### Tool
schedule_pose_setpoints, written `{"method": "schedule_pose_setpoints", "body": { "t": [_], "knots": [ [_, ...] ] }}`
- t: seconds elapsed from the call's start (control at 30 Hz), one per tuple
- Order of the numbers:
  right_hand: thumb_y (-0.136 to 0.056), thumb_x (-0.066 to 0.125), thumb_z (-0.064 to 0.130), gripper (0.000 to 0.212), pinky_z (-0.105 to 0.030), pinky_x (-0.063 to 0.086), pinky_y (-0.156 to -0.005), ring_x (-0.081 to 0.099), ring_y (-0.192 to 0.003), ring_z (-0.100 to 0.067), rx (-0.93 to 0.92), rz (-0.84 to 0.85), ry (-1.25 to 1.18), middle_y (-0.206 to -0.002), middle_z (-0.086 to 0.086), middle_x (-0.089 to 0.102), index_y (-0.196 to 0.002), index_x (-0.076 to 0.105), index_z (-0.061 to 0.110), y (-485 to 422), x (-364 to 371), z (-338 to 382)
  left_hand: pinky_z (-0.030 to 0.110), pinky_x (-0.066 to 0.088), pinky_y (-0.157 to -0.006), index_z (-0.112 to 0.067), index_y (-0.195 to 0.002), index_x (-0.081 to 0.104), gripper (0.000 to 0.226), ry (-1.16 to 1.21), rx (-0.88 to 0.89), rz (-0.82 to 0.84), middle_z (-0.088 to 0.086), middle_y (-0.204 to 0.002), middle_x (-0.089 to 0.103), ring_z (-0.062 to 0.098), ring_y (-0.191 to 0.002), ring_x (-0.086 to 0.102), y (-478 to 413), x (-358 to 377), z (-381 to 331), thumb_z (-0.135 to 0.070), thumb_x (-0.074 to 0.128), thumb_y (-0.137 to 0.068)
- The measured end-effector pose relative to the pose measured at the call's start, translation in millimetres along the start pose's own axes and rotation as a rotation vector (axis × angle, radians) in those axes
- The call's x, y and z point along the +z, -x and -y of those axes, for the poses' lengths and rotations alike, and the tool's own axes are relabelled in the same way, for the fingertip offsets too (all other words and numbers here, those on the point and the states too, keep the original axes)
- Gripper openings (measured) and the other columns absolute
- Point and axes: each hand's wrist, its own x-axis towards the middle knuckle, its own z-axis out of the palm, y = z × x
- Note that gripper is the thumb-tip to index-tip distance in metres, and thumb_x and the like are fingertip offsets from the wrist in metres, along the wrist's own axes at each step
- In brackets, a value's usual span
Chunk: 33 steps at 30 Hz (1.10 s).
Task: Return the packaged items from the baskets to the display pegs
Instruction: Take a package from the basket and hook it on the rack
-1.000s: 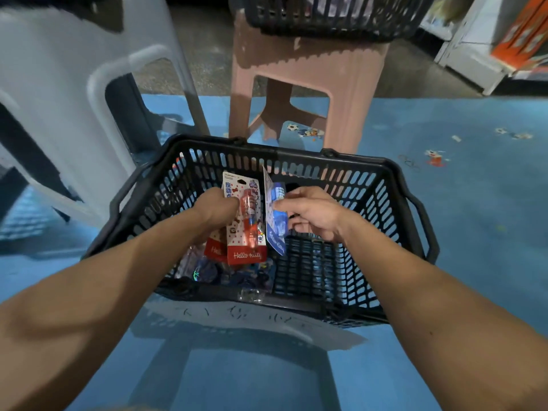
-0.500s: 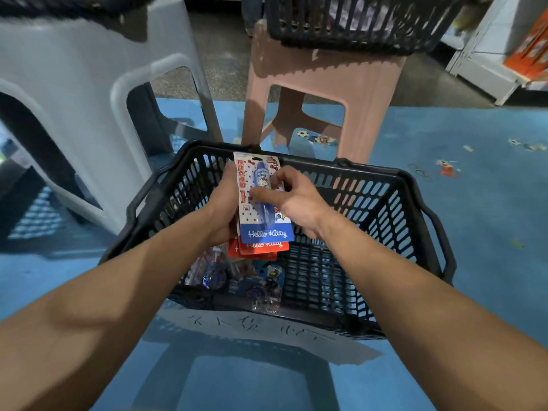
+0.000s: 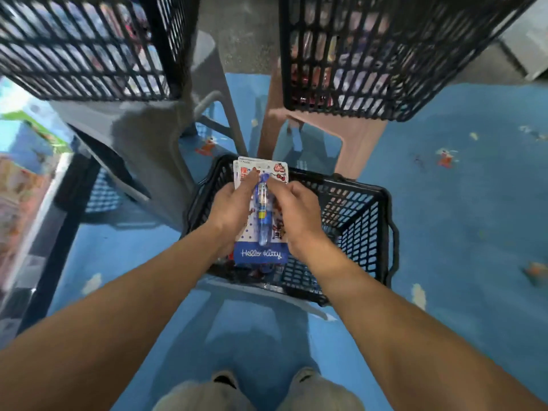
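A stack of carded pen packs [image 3: 261, 250] is held above a black floor basket [image 3: 361, 221]; the top card is blue and white with a blue pen in a blister and "Hello Kitty" on its lower band. My left hand [image 3: 234, 209] grips the stack's left edge, thumb on the card's face. My right hand [image 3: 296, 212] holds the right edge with fingers curled onto the card near the pen. More packaged items lie in the basket's bottom, mostly hidden by the stack. No display pegs are in view.
Two more black baskets holding packaged goods sit raised: one on a grey stool [image 3: 142, 149] at upper left [image 3: 89, 46], one on a pink stool [image 3: 355, 140] at upper right [image 3: 385, 54]. Blue patterned floor mat [image 3: 462, 203] all around. My shoes [image 3: 258, 393] show at the bottom.
The view has risen and pulled back from the floor basket, and the two raised baskets have come into sight. Both hands still hold the card stack, which has come up with them.
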Motion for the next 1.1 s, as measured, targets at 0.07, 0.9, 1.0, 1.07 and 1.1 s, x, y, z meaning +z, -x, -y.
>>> {"method": "schedule_pose_setpoints", "body": {
  "t": [0.07, 0.9, 1.0, 1.07, 1.1],
  "knots": [
    [-0.07, 0.078, 0.046, 0.037, -0.037, 0.041, -0.067, 0.046, -0.067, -0.019, 0.05, -0.061, -0.073, -0.069, -0.008, 0.048, -0.059, 0.049, 0.026, 21.8, 3.9, 35.1, 0.031, 0.06, -0.06, -0.016, -0.107, 0.068, 0.036, 0.0, 0.021, -0.013, 0.005, -0.089, 0.079, 0.018, -0.072, 0.076, 32.6, 1.6, -28.8, -0.049, 0.06, -0.097],
    [-0.083, 0.069, 0.047, 0.09, -0.041, 0.049, -0.105, 0.059, -0.123, -0.01, 0.127, 0.364, 0.0, -0.147, 0.001, 0.051, -0.156, 0.02, 0.027, 90.2, 19.9, 430.3, 0.02, 0.053, -0.088, -0.03, -0.114, 0.067, 0.029, -0.149, 0.246, 0.016, -0.019, -0.102, 0.074, -0.002, -0.101, 0.068, 213.9, 22.2, -393.9, -0.044, 0.045, -0.104],
    [-0.083, 0.069, 0.032, 0.073, -0.048, 0.057, -0.095, 0.066, -0.114, -0.022, 0.129, 0.391, -0.026, -0.133, -0.006, 0.06, -0.147, 0.033, 0.028, 82.7, 7.1, 465.0, 0.051, 0.047, -0.106, -0.024, -0.129, 0.062, 0.055, -0.072, 0.231, 0.053, -0.001, -0.125, 0.069, 0.022, -0.117, 0.064, 210.5, 36.4, -421.9, -0.061, 0.05, -0.089],
    [-0.087, 0.067, 0.02, 0.055, -0.05, 0.058, -0.093, 0.068, -0.11, -0.025, 0.099, 0.39, -0.056, -0.126, -0.01, 0.065, -0.137, 0.044, 0.025, 73.1, 3.2, 484.1, 0.05, 0.042, -0.11, -0.019, -0.134, 0.053, 0.064, -0.031, 0.223, 0.06, -0.003, -0.135, 0.06, 0.018, -0.123, 0.057, 207.8, 45.7, -441.7, -0.062, 0.051, -0.087],
    [-0.088, 0.067, 0.015, 0.052, -0.049, 0.058, -0.093, 0.069, -0.107, -0.024, 0.085, 0.394, -0.067, -0.125, -0.01, 0.066, -0.134, 0.046, 0.025, 67.9, 2.5, 491.7, 0.045, 0.04, -0.11, -0.017, -0.133, 0.05, 0.062, -0.021, 0.222, 0.067, -0.007, -0.134, 0.057, 0.013, -0.123, 0.054, 203.5, 48.6, -449.6, -0.06, 0.051, -0.089]
  ]
}}
